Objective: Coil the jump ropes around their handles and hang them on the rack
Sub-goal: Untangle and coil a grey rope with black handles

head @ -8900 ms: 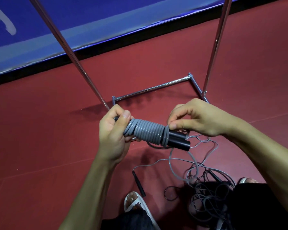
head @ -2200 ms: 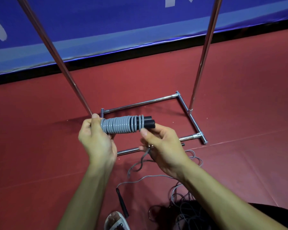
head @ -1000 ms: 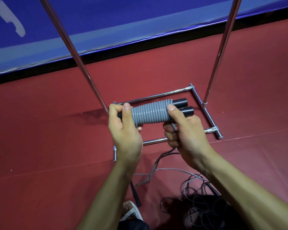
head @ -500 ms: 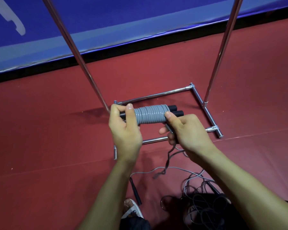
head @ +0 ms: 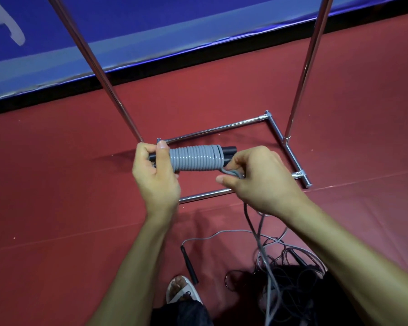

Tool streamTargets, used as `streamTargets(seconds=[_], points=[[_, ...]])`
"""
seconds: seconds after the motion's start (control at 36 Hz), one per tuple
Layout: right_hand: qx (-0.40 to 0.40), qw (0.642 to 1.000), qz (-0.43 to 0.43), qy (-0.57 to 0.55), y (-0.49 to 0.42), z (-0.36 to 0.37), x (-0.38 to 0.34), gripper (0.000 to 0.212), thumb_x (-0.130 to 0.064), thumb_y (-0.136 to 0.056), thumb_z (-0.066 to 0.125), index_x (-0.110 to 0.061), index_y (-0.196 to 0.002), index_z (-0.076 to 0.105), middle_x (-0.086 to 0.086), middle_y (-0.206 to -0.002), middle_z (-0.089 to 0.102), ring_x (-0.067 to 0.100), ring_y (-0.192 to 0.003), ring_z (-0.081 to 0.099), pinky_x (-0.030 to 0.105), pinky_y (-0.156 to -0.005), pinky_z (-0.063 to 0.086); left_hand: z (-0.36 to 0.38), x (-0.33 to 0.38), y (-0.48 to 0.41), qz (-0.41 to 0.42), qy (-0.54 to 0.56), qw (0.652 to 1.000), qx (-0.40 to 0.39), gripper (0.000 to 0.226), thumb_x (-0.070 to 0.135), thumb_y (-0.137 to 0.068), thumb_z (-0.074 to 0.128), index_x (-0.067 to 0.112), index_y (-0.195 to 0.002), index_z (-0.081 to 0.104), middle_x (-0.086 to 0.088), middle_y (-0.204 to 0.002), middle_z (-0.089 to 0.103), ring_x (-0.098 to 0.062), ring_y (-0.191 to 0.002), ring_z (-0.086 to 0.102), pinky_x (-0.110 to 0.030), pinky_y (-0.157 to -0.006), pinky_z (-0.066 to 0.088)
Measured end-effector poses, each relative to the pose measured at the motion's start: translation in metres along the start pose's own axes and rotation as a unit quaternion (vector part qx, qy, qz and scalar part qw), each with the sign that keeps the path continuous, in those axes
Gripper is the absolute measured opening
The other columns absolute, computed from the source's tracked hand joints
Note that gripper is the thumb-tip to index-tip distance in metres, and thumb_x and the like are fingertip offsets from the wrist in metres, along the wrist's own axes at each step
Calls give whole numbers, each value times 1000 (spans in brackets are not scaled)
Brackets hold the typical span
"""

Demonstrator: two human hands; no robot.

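Jump rope (head: 193, 158) – grey cord wound in tight turns round a pair of black handles (head: 229, 151) – is held level in the air between both hands, above the base of the rack (head: 212, 130).

At far left a blue padded wall (head: 151, 24) with a paler band and a black strip along its foot meets the red floor (head: 57, 184), which shows faint seams. The rack's left pole (head: 99, 74) slants down to the base frame. Just below its foot the left hand (head: 156, 177) has its grip clamped on the left end of the handles, thumb laid over the first turns. At the bundle's right end the right hand (head: 262, 184) pinches the cord's loose run, its grip closed on that strand just under the black tips. From there the cord drops to a tangle of grey ropes (head: 280, 255) on the floor. Beside it lie a loose black handle (head: 189, 264) and a foot in a white sandal (head: 181, 290). The right pole (head: 304, 67) rises from the base's right bar.
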State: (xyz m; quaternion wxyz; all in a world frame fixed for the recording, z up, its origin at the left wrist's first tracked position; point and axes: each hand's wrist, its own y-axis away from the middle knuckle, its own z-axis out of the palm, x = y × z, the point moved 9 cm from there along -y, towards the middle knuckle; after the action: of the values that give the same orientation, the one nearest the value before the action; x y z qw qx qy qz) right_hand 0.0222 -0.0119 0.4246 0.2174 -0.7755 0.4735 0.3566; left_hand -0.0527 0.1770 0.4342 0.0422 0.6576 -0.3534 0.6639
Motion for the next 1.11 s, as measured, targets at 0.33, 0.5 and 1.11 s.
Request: streamTargets(seconds=[0.33,0.5,1.11], points=[[52,994,-35,85,0,-13,-4,35,-45,-93,60,-12,-81,64,11,-69,60,38,-72,57,35,-65,45,-9,3,-2,20,8,1000,-1,27,22,-99,47,23,-73,41,-7,-67,44,-18,-56,44,-17,-42,40],[-26,994,6,108,1,-10,-6,35,-43,-85,71,-14,-75,53,7,-74,58,30,-72,54,31,-63,41,-7,16,1,81,-26,996,-33,26,23,-98,48,26,-73,40,0,-62,42,-22,-54,41,-41,-50,38],[-57,962,-257,68,-6,-26,-26,30,-43,-81,64,-16,-78,75,-2,-73,60,12,-67,54,41,-62,48,3,3,-2,-48,55,989,-128,26,25,-91,50,15,-68,43,5,-61,47,-7,-50,38,-17,-40,34]])
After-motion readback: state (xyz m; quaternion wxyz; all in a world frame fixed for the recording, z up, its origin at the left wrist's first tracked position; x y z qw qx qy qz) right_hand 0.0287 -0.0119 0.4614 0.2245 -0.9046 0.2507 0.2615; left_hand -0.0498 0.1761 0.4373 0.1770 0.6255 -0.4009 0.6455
